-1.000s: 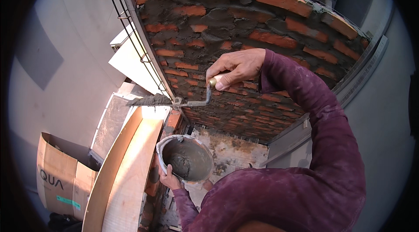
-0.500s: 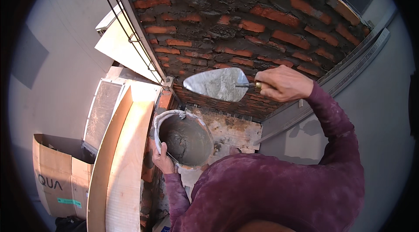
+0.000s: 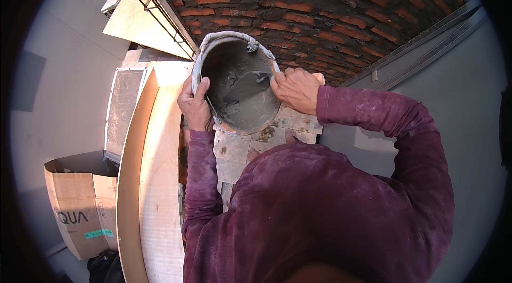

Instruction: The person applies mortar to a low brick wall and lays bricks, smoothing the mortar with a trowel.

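A round bucket (image 3: 228,35) with a cloth-wrapped rim is tilted toward me, wet grey mortar (image 3: 250,113) inside it. My left hand (image 3: 195,106) grips its left side, thumb over the rim. At the right rim, my right hand (image 3: 297,90) is closed round the handle of a trowel (image 3: 240,86). The mortar-smeared blade is inside the bucket against the mortar; the handle is mostly hidden by my fingers. Beyond the bucket stands a brick wall (image 3: 341,11), red bricks showing between patches of grey mortar.
Left of me runs a long curved wooden board (image 3: 160,176), with an open cardboard box (image 3: 80,187) beyond it. Thin steel rods (image 3: 154,8) rise at the wall's left edge. Wooden planks (image 3: 232,147) lie underfoot. A grey metal rail (image 3: 426,51) slants along the right.
My right hand has brought the trowel down from in front of the wall into the bucket. My left hand has raised the bucket toward the wall.
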Tool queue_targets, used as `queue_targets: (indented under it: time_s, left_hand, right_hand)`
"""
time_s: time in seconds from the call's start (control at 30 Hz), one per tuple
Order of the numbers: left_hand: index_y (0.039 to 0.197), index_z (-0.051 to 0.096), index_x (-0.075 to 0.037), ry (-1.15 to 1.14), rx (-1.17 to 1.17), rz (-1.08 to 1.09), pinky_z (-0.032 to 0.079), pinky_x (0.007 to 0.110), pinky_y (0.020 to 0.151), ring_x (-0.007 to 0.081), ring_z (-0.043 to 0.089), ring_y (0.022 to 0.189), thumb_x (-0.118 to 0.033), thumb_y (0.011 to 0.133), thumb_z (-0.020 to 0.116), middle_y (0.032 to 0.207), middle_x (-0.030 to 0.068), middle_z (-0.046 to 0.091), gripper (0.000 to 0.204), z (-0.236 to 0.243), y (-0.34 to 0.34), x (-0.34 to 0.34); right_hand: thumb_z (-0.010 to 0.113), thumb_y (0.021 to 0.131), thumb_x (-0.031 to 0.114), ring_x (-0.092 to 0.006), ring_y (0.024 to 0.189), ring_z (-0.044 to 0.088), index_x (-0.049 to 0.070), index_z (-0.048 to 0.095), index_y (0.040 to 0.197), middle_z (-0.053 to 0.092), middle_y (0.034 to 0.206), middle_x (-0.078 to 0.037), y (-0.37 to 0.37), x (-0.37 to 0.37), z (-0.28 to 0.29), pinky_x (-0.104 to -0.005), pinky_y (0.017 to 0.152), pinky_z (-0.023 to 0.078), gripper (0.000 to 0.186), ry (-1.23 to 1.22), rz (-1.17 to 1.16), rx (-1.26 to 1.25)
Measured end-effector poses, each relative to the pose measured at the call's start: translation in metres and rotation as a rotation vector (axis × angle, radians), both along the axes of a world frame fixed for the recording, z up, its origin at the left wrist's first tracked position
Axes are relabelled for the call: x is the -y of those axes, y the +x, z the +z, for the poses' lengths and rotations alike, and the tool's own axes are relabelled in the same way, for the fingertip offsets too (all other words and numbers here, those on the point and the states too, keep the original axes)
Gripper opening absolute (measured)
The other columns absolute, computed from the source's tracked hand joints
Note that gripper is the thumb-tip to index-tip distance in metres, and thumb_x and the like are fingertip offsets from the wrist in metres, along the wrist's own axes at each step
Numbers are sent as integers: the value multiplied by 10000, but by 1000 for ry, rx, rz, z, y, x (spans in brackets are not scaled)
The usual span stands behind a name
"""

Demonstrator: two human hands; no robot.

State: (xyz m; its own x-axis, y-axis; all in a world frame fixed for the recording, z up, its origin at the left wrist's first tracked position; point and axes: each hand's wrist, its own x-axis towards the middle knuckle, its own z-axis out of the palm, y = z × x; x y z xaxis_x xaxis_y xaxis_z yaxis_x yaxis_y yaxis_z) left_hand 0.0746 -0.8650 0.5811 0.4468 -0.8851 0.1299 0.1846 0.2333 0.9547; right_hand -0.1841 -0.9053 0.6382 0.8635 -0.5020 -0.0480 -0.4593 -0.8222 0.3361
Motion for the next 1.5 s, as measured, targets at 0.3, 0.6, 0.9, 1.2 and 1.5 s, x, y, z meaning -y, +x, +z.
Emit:
queue_targets:
  time_s: [0.3,0.6,0.9,1.2,1.5]
  left_hand:
    - [1081,666,69,-173,393,-142,440,248,839,113,576,903,-56,828,711,1055,64,651,285,32,-22,23]
    - [934,681,86,-137,294,44,415,345,968,245,588,1111,-40,823,672,1176,169,647,168,20,-58,10]
    - [1035,658,42,-88,-150,409,430,273,759,105,533,818,-56,893,628,948,22,620,175,-34,-49,-18]
    - [1122,637,68,177,134,733,451,307,845,159,578,920,-106,880,656,1029,68,645,298,-84,-37,-68]
    - [1144,624,80,206,44,777,453,299,850,158,574,919,-108,883,648,1069,76,634,323,-95,-22,-102]
  right_hand:
    - [587,793,124,-294,792,694,28,721,812,703,834,-144,22,19,5,-406,634,546,166,307,-180,3]
    - [601,803,128,-440,892,649,-83,561,960,654,894,-280,-15,17,-4,-490,773,514,267,861,-222,196]
    - [667,828,215,-371,871,605,-6,533,1029,621,876,-187,-61,74,80,-458,761,451,327,998,-43,179]
    - [608,912,187,-91,523,540,5,580,971,574,733,-42,-48,162,234,-229,458,440,194,1494,179,251]
    - [577,931,267,-60,579,497,13,591,1025,517,703,5,-203,133,293,-208,486,423,271,918,-228,1005]
